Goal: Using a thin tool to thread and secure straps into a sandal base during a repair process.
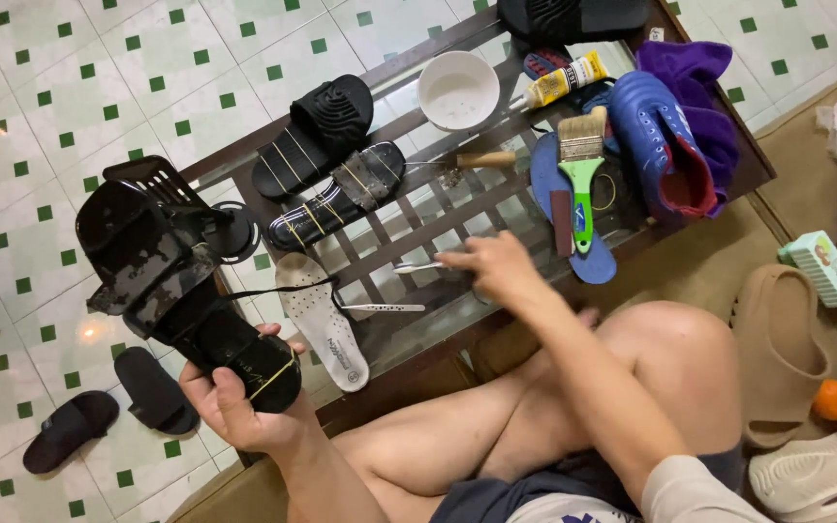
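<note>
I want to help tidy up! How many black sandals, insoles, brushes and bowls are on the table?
Black sandals: 3
Insoles: 2
Brush: 1
Bowl: 1
Total: 7

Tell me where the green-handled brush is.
The brush lies on the glass table, right side, atop a blue insole, beside the blue shoe.

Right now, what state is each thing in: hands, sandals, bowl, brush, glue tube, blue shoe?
Left hand: gripping the black sandal, lifted off the table.
Right hand: on the glass table, touching a thin metal tool.
Pair of black sandals: lying flat.
White insole: loose, on table edge.
White bowl: upright, looks empty.
Green-handled brush: lying on a blue insole.
Yellow tube: lying down.
Blue shoe: on its side.
</note>
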